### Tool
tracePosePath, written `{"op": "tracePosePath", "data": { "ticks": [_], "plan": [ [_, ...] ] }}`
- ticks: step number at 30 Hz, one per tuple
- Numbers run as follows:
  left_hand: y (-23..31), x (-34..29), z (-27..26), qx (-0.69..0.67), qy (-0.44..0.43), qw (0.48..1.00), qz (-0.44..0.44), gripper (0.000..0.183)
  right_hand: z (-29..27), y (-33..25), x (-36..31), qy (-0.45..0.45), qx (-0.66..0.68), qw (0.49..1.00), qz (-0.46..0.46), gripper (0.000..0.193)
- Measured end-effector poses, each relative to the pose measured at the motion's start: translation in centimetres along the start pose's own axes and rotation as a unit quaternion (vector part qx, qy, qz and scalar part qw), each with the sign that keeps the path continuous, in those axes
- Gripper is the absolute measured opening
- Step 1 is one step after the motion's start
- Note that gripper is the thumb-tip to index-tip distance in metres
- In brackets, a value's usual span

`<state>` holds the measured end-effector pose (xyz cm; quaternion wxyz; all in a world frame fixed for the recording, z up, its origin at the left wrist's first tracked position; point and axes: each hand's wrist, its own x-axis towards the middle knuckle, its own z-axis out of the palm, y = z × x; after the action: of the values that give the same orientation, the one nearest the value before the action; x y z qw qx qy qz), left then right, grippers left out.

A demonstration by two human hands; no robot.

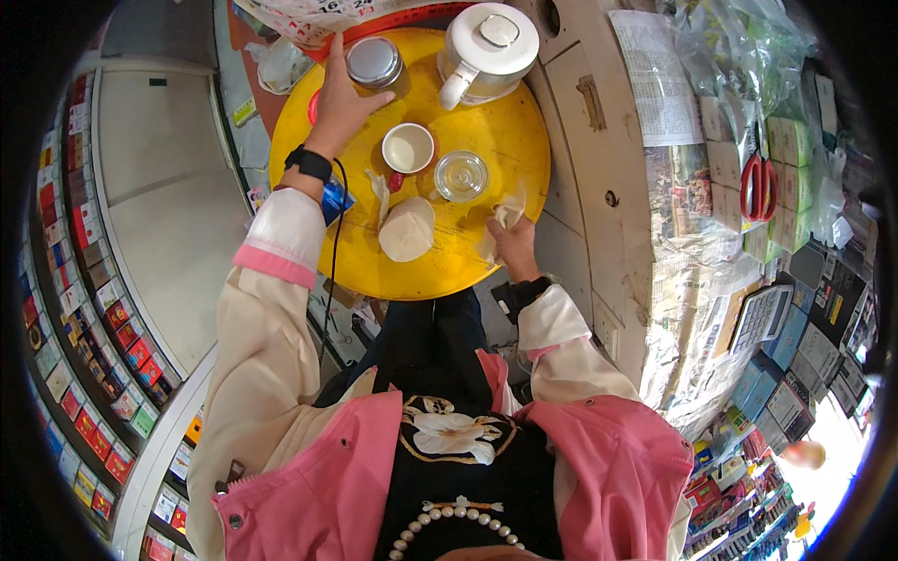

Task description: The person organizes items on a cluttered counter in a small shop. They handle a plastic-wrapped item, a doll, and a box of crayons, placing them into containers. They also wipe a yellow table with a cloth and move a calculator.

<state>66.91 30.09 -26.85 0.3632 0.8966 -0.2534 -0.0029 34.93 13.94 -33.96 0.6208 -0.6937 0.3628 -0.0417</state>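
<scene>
My left hand (pixel 344 105) is open, its fingers spread, beside a jar with a silver lid (pixel 374 62) at the far left of the round yellow table (pixel 510 122). I cannot tell whether it touches the jar. My right hand (pixel 514 248) is closed on a crumpled tissue (pixel 505 217) at the table's right edge. Between my hands stand a white cup (pixel 408 150) and a clear glass (pixel 461 176). A small red object (pixel 396 181) lies by the cup. Nearer to me is a white tissue roll (pixel 407 230) with a loose strip beside it.
A white-lidded pot (pixel 490 47) stands at the table's far right. Beside my left wrist lie a blue packet (pixel 337 198) and a black cable (pixel 329 280). A pale cabinet (pixel 585 131) borders the right side; red-handled scissors (pixel 759 187) hang beyond it. Stocked shelves (pixel 103 309) line the left.
</scene>
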Motion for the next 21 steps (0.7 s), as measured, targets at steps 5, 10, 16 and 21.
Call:
{"op": "tracePosePath", "data": {
  "ticks": [5,10,16,21],
  "plan": [
    [-3.7,-3.4,0.2,-0.091,0.003,0.986,-0.143,0.082,3.8,-0.3,-1.0,-0.153,0.165,0.958,0.177,0.024],
    [-3.8,-8.7,-0.2,-0.125,-0.385,0.868,-0.289,0.031,7.0,-1.0,-0.1,-0.225,0.284,0.917,0.169,0.035],
    [-1.9,-10.6,1.2,-0.232,-0.464,0.774,-0.363,0.034,7.9,-0.6,1.3,-0.186,0.291,0.923,0.171,0.029],
    [-3.5,-12.2,4.0,-0.329,-0.424,0.797,-0.277,0.025,7.6,0.7,1.9,0.004,0.203,0.967,0.153,0.011]
  ]
}}
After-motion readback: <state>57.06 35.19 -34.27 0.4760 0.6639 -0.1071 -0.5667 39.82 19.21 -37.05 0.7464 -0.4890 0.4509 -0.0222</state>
